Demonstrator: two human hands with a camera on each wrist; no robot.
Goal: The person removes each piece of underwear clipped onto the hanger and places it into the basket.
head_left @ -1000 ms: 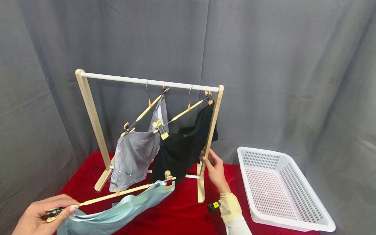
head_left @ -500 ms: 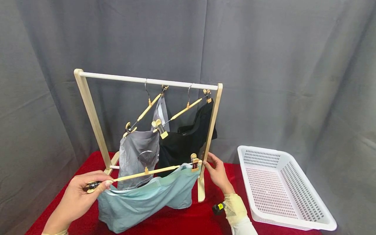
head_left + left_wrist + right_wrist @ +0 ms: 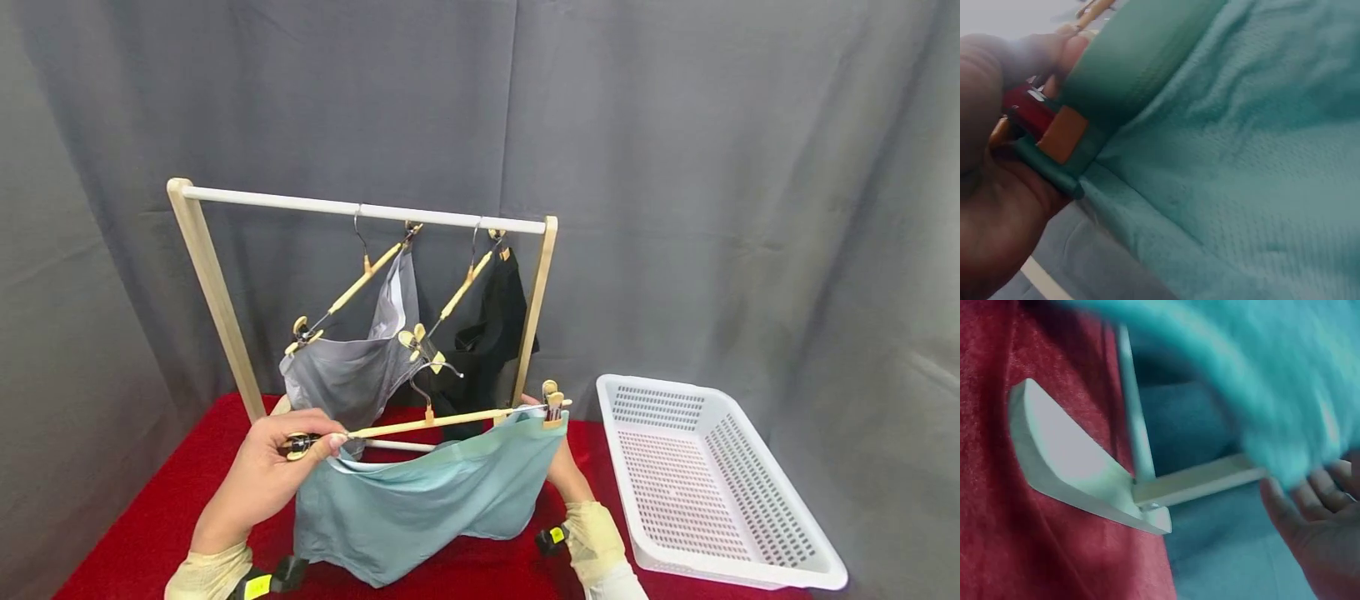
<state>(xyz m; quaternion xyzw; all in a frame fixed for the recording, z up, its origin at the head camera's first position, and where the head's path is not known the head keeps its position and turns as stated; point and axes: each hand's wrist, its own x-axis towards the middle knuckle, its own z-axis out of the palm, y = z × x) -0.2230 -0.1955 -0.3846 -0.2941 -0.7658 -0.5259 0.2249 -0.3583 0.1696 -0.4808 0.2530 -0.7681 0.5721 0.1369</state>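
My left hand grips the clip end of a wooden clip hanger, thumb and fingers round the clip. Teal shorts hang from it by the waistband, under a second clip at the far end. The hanger's metal hook points up, apart from the rail. Behind the shorts, my right hand holds the right post of a small wooden clothes rack; the cloth partly covers its fingers. In the right wrist view, the post runs to the right hand beneath blurred teal cloth.
Grey shorts and black shorts hang on clip hangers from the rack's white rail. A white perforated basket stands to the right on the red cloth. A grey curtain hangs behind.
My left hand has carried the hanger with the teal shorts rightward and up, in front of the rack. The black shorts' hanger has turned on the rail. The right hand stays at the post.
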